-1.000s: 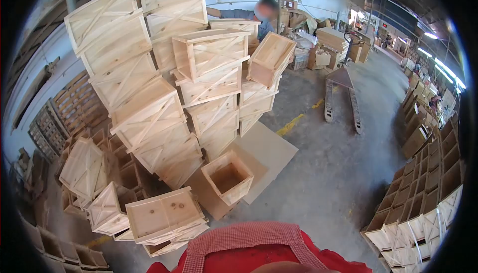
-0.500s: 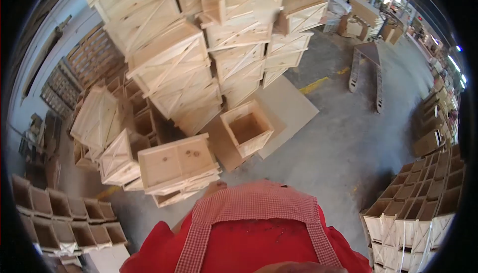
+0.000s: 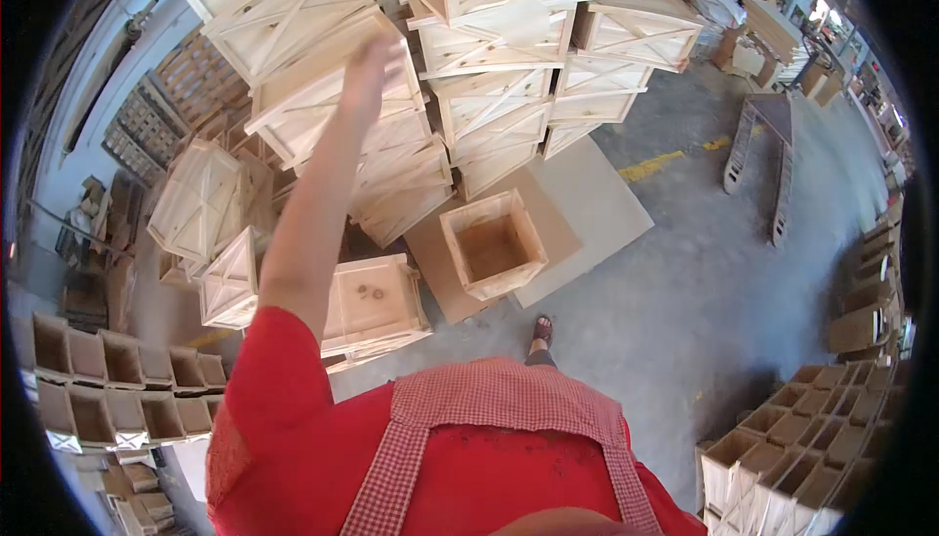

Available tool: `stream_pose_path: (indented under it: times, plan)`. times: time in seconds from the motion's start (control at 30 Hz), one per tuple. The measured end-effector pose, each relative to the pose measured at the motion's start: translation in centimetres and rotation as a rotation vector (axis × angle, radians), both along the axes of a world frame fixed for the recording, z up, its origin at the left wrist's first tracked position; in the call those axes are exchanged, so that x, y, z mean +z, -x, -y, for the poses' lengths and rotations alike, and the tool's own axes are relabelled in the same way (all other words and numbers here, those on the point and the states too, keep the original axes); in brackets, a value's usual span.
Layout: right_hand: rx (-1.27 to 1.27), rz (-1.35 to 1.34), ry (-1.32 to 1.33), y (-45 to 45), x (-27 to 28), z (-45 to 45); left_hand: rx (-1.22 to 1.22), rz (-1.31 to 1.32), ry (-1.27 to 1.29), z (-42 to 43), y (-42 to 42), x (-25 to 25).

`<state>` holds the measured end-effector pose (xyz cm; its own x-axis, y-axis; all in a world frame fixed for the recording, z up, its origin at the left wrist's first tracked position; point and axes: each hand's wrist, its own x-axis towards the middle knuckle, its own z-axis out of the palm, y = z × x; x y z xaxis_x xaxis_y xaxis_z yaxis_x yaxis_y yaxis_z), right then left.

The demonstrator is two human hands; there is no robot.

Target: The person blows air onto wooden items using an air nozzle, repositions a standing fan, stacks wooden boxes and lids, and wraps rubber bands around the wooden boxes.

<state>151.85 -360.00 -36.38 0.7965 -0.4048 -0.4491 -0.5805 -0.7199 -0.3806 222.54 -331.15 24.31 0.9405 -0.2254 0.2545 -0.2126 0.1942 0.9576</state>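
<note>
Presently, left hand [image 3: 375, 74] blurred, fingers extended, before stacked wooden crates [image 3: 313, 94], contact unclear, right hand unseen, state untellable, open-topped crate [image 3: 497, 277] at near edge of cardboard sheet [image 3: 554, 213]

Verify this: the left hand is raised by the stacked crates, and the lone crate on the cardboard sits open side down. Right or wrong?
Wrong: the lone crate on the cardboard sits open side up, as the head view shows. The rest stands.

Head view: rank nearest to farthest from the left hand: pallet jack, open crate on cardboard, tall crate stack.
1. Crate stack: right by the left hand.
2. Open crate: lower and to the right, on cardboard.
3. Pallet jack: far right.
</note>
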Motion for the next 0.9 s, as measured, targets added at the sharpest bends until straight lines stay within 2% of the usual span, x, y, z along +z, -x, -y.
stream_pose_path:
  times: [0.03,0.1,0.2,0.23,0.3,0.33,0.4,0.47,0.53,0.63,0.73,0.77,0.8,0.87,0.9]
  plan:
    - [0.004,0.034,-0.019,-0.7,-0.3,1.4,0.040,-0.006,0.007,2.1,-2.0,1.8]
    - [-0.020,-0.015,-0.041,-4.7,2.8,4.6,0.059,-0.098,0.032,5.6,-4.7,3.9]
    - [-0.164,-0.180,-0.116,-14.6,18.2,6.1,0.030,-0.219,0.099,9.6,-7.6,3.3]
    - [-0.340,-0.133,-0.202,-15.7,18.5,7.3,-0.005,-0.273,0.093,10.4,-8.0,2.0]
    - [-0.357,-0.054,-0.223,-17.3,14.3,9.9,-0.148,-0.253,-0.186,11.4,-5.9,-0.8]
    - [-0.372,0.014,-0.239,-18.0,12.6,10.9,-0.161,-0.321,-0.197,11.7,-4.9,-2.7]
    - [-0.342,0.005,-0.210,-20.9,14.8,12.0,-0.183,-0.390,-0.208,12.6,-3.8,-4.0]
    - [-0.308,-0.020,-0.182,-22.4,15.9,12.2,-0.031,-0.430,-0.247,12.7,-3.4,-4.0]
    - [-0.269,0.115,-0.161,-23.3,15.0,12.0,0.024,-0.382,-0.198,12.6,-4.2,-1.2]
    - [-0.177,0.143,-0.080,-23.9,15.2,11.9,0.081,-0.238,-0.083,11.0,-10.0,1.2]
    - [-0.250,0.159,-0.166,-24.8,16.8,12.2,0.144,-0.175,0.056,11.1,-13.5,5.0]
    - [-0.180,0.212,-0.124,-25.2,16.6,13.2,0.158,-0.143,0.088,11.3,-14.5,5.8]
    - [-0.108,0.263,-0.079,-25.9,17.2,14.3,0.133,-0.148,0.103,12.0,-15.1,6.8]
    - [-0.176,0.316,-0.116,-28.0,20.4,17.3,0.200,-0.132,0.126,13.3,-15.8,8.4]
    - [-0.175,0.528,0.105,-29.0,20.0,18.9,0.198,-0.148,0.123,13.7,-15.8,8.7]
